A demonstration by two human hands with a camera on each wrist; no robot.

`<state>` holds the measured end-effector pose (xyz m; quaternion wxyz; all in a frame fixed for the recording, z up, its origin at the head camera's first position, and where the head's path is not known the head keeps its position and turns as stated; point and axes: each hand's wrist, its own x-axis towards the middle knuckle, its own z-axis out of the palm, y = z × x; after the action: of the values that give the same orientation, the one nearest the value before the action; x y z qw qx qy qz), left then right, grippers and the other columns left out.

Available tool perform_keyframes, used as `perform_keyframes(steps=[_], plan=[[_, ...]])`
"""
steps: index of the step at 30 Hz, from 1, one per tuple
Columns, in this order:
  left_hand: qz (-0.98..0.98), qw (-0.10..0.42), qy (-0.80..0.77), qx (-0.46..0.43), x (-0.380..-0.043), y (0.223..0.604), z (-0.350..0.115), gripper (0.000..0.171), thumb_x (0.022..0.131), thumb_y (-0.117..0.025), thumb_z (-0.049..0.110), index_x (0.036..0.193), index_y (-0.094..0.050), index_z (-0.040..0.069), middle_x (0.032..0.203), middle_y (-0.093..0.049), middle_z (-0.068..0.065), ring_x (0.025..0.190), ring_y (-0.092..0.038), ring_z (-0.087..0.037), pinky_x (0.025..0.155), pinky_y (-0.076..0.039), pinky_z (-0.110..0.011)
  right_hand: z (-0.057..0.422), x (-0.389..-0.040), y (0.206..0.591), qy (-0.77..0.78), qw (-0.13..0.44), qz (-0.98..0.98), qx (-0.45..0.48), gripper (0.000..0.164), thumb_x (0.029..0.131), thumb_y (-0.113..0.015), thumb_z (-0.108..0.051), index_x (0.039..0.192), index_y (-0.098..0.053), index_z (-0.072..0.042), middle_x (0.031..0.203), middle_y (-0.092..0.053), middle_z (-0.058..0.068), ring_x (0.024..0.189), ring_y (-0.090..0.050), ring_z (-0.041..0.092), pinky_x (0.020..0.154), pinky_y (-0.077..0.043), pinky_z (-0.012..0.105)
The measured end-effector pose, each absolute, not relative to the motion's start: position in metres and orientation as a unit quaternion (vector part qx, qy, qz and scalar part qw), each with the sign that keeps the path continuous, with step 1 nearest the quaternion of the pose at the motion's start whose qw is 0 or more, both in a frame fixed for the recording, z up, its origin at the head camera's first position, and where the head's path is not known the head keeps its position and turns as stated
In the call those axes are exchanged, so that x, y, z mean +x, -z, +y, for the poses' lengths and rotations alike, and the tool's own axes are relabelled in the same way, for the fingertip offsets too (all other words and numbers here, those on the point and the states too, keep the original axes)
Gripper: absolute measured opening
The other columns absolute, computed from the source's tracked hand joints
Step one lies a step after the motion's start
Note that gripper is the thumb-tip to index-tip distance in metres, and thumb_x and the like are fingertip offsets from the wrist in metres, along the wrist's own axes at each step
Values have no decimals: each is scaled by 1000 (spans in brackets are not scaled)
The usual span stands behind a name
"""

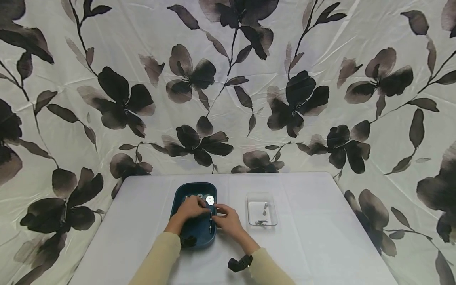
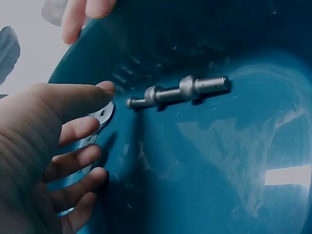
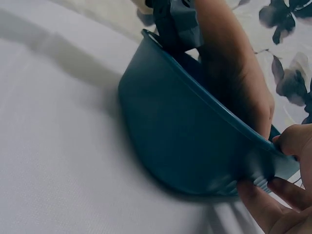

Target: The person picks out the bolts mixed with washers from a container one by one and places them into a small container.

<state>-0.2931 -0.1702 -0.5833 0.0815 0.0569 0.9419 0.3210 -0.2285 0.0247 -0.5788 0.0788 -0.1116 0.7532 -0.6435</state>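
Note:
My left hand is down inside a dark teal plastic tub. In the left wrist view its thumb points across the tub and the other fingers bend loosely, with nothing visibly held. Flat metal washers or discs lie just behind those fingers. Past the thumb tip lies a threaded metal rod with two knurled collars, apart from the hand. My right hand pinches the tub's right wall, its thumb at the rim and its fingers against the outside.
To the right of the tub stands a clear plastic box with several small metal screws or bolts. Shiny round discs lie at the tub's far end. A white table ends at a flower-patterned cloth behind.

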Motion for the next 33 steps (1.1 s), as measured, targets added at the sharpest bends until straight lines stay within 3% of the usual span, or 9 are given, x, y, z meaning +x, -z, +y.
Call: perform_keyframes(steps=[5,15,27,33], plan=[[932,102,-339,73,-293,588,-166,22,76,-83,32,83,-72,15,79,-65,4,74,-59,-15,73,-50,-40,27,-219,560,657,85,740,-118,38,90,-64,0,129,-58,-1,121,-57,30,101,-65,38,73,-56,33],[918,108,-369,92,-295,597,-167,18,76,-84,23,87,-72,16,83,-66,5,79,-59,-14,79,-49,-42,28,-218,561,663,88,734,-121,39,91,-64,-3,130,-57,-1,121,-57,30,100,-65,35,74,-56,34],[919,88,-376,81,-299,608,-169,6,83,-77,16,89,-75,18,77,-62,5,73,-55,-15,66,-44,-34,29,-221,564,668,95,728,-121,40,92,-64,-3,131,-56,2,122,-57,30,102,-64,36,78,-55,36],[915,99,-370,128,-301,609,-172,18,81,-77,9,95,-77,20,90,-68,6,86,-59,-15,81,-47,-42,29,-222,565,665,91,731,-121,41,91,-65,-2,130,-56,3,121,-56,32,102,-64,37,80,-54,38]])
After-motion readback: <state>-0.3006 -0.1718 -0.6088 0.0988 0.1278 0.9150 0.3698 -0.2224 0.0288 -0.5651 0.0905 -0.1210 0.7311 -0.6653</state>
